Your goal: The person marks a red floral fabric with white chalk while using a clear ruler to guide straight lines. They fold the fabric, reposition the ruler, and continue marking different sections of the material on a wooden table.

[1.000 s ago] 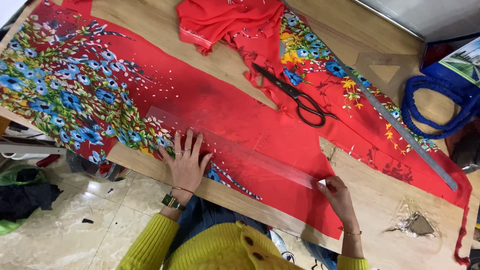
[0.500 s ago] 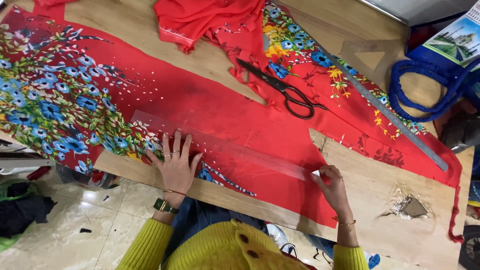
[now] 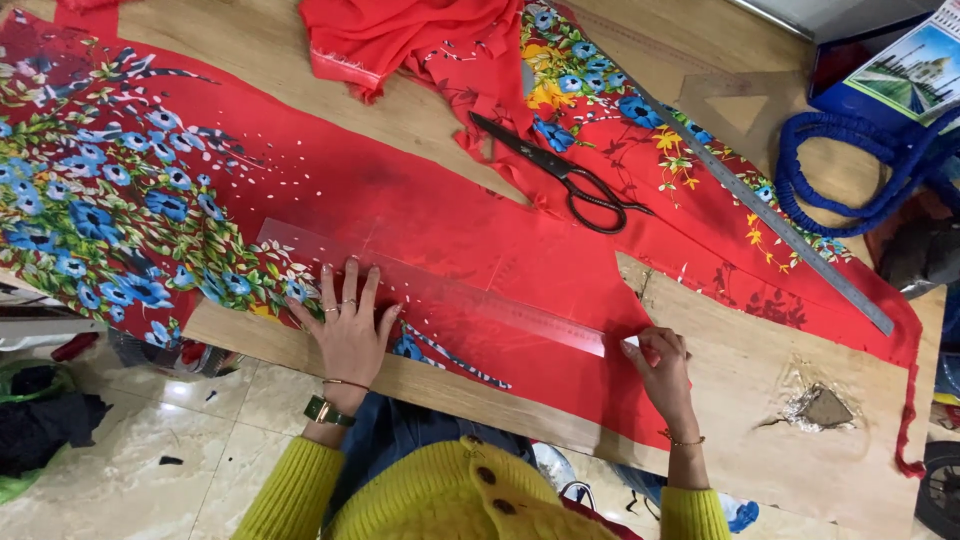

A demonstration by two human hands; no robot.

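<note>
Black scissors [image 3: 572, 178] lie upper centre on the red floral fabric [image 3: 420, 215], a metal ruler [image 3: 770, 225] slants diagonally at right, blue rope [image 3: 850, 175] upper right; none block the work. Clear ruler [image 3: 440, 292] sits mid-frame on the fabric, long axis running from upper left down to lower right w/ slight tilt. Left hand [image 3: 350, 335] flat, fingers spread, pressing its lower edge. Right hand [image 3: 662, 368] pinched together on a small white piece, prob. chalk, at the ruler's right end.

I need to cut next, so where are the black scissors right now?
In the head view, the black-handled metal scissors lie on the red floral fabric past the clear plastic ruler, between the bunched red cloth and the long metal ruler.
</note>
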